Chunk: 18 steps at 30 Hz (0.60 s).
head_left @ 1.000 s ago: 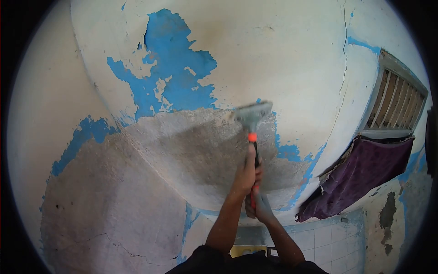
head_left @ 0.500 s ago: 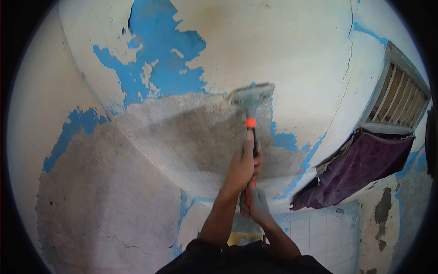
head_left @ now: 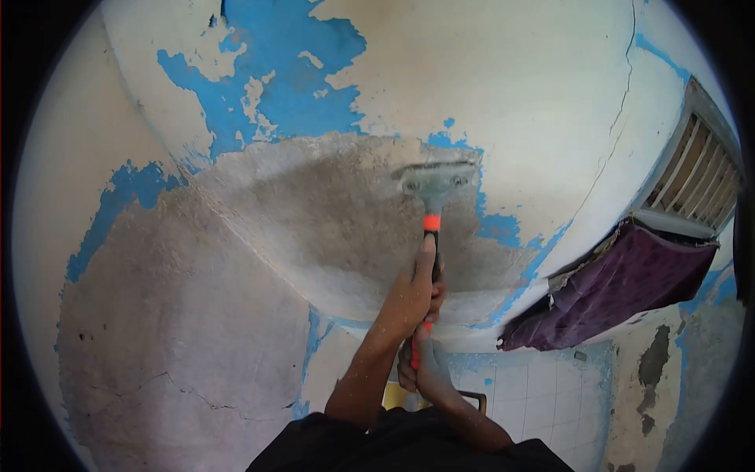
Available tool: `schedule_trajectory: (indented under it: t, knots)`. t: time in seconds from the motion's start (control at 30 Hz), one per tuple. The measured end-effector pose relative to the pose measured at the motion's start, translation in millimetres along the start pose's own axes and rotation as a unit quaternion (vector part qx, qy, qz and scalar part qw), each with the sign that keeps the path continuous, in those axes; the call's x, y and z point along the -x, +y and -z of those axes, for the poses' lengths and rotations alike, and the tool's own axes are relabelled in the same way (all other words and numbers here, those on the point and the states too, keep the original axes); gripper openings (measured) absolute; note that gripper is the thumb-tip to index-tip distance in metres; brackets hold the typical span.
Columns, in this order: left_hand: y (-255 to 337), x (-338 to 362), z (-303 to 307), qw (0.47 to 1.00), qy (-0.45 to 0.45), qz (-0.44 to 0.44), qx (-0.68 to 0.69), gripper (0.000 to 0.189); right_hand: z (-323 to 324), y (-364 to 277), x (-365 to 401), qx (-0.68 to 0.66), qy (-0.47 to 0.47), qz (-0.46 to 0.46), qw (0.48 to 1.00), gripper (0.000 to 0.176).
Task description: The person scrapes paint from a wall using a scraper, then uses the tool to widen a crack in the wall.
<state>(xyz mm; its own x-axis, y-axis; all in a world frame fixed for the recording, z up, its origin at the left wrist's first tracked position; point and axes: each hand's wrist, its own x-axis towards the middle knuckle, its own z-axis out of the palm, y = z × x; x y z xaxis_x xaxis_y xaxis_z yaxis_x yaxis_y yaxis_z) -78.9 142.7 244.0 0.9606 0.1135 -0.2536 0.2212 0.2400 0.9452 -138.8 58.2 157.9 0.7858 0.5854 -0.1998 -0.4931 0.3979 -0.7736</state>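
- My left hand (head_left: 410, 297) is closed around the upper part of the handle of a long-handled scraper (head_left: 431, 224), which has a wide grey metal blade and an orange-and-black grip. The thumb lies along the shaft, pointing toward the blade.
- My right hand (head_left: 425, 368) is closed around the lower end of the same handle, directly below the left hand and touching it.
- Both arms are raised overhead, and black sleeves (head_left: 393, 448) show at the bottom edge.
- The scraper stands nearly upright in the view. Its blade (head_left: 437, 175) is pressed against the overhead surface.
- The blade sits on bare grey plaster (head_left: 330, 220), at the upper right margin of the stripped area, just below a thin strip of blue paint (head_left: 444, 141).
- A larger patch of blue paint lies up and to the left, and a cream top coat (head_left: 511, 79) covers the surface beyond.
- A long crack (head_left: 621, 102) runs through the cream coat to the right.
- A louvred vent (head_left: 696, 173) is set in the far right wall, and a purple cloth (head_left: 621, 291) hangs beneath it, well apart from the scraper.
- A white tiled wall (head_left: 543, 393) shows low down, behind my right forearm.
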Motion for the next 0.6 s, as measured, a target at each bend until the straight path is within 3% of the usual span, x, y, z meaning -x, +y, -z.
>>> schedule_trajectory:
  t: [0.2, 0.6]
  knots:
    - [16.7, -5.6, 5.0, 0.999, -0.033, -0.012, 0.009, 0.049, -14.6, -11.3, -10.0, 0.038, 0.016, 0.031, 0.999, 0.053]
    - [2.7, -4.0, 11.6, 1.0, -0.012, 0.012, 0.006, 0.05, -10.5, -0.4, -3.9, 0.065, 0.036, -0.019, 0.997, 0.057]
